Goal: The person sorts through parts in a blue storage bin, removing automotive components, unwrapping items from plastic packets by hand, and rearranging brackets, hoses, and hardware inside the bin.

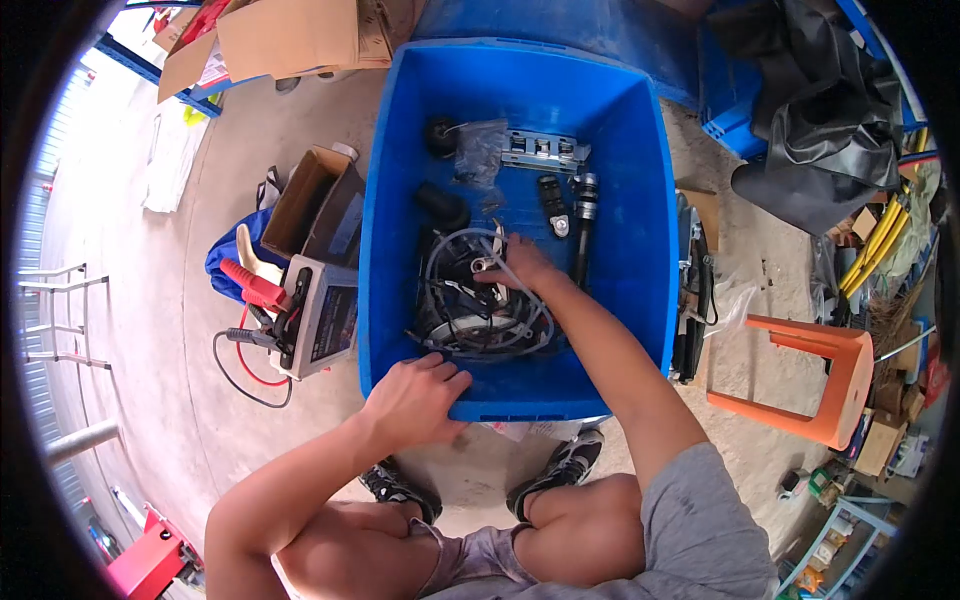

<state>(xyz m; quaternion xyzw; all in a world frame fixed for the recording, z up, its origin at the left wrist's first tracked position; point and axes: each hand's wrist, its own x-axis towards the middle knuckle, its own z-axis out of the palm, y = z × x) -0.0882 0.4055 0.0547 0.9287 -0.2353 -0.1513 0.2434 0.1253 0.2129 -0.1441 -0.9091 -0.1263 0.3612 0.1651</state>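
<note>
A large blue plastic bin (520,397) stands in front of me. My left hand (415,398) is curled over its near left rim. My right hand (525,268) reaches inside, thumb and fingers closed around a small silver metal piece (487,265), whose exact kind I cannot make out. Under and around that hand lie a loop of clear grey tubing (432,285) and a tangle of dark cables (465,300). Farther back are a silver metal bracket (543,150), a clear plastic bag (481,152), a black cylinder (442,205), a black-and-silver rod (585,205) and a short black fitting (553,205).
Left of the bin stand an open cardboard box (310,205) and a battery charger (325,320) with red and black clamps. An orange stool (840,385) lies on its side at right. Black sheeting (825,110) hangs at the back right; cardboard boxes (290,40) sit back left.
</note>
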